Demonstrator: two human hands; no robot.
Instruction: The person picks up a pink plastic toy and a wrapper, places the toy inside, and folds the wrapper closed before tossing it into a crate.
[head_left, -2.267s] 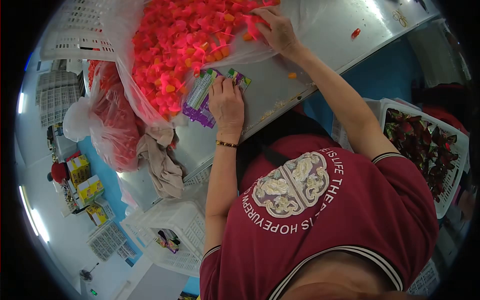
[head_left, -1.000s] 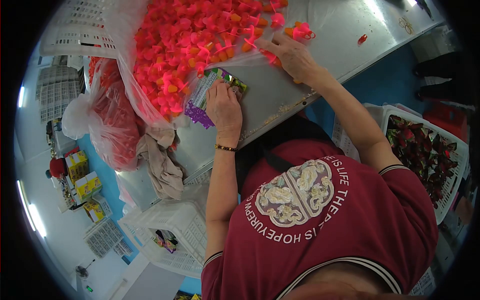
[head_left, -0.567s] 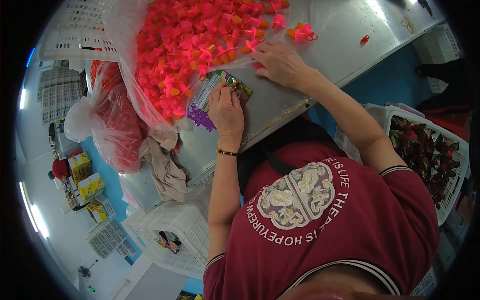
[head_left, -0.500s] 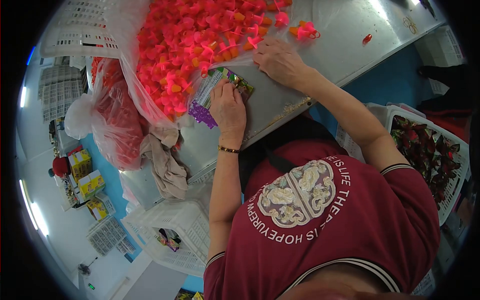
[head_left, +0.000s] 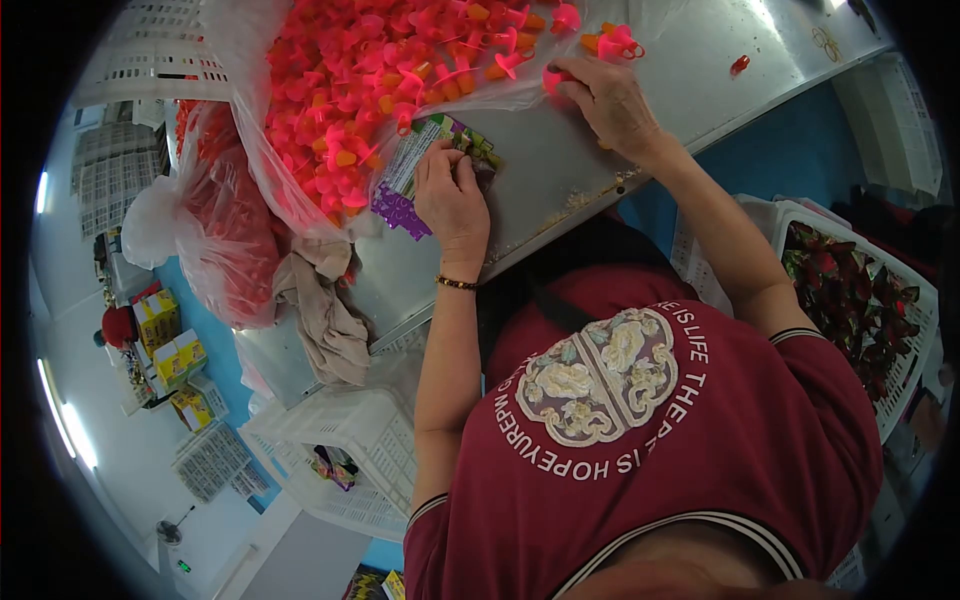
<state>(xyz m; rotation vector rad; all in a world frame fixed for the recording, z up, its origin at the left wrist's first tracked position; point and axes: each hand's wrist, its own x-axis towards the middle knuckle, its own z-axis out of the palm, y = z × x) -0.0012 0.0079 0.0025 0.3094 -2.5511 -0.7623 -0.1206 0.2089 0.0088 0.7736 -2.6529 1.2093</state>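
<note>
My left hand [head_left: 452, 195] rests on a green and purple printed packet [head_left: 404, 185] lying flat on the metal table [head_left: 540, 185], its fingers bent onto the packet's upper part. At the pile's right side, my right hand [head_left: 612, 108] pinches a pink piece [head_left: 552, 80] between thumb and fingers. A large heap of pink and orange plastic pieces [head_left: 340, 80] lies on clear plastic film beyond my hands. One more pink piece with an orange part [head_left: 618, 42] sits just above my right hand.
A small red piece [head_left: 739, 65] and rubber bands [head_left: 825, 44] lie at the right. A knotted bag [head_left: 235, 230] and a beige cloth [head_left: 322, 318] are at the left. White baskets stand below [head_left: 345, 440] and at right [head_left: 905, 370], the latter holding dark red packets.
My right hand has moved right and lifted from the table beside the heap, and now has a pink piece in its fingers. My left hand stays on the packet.
</note>
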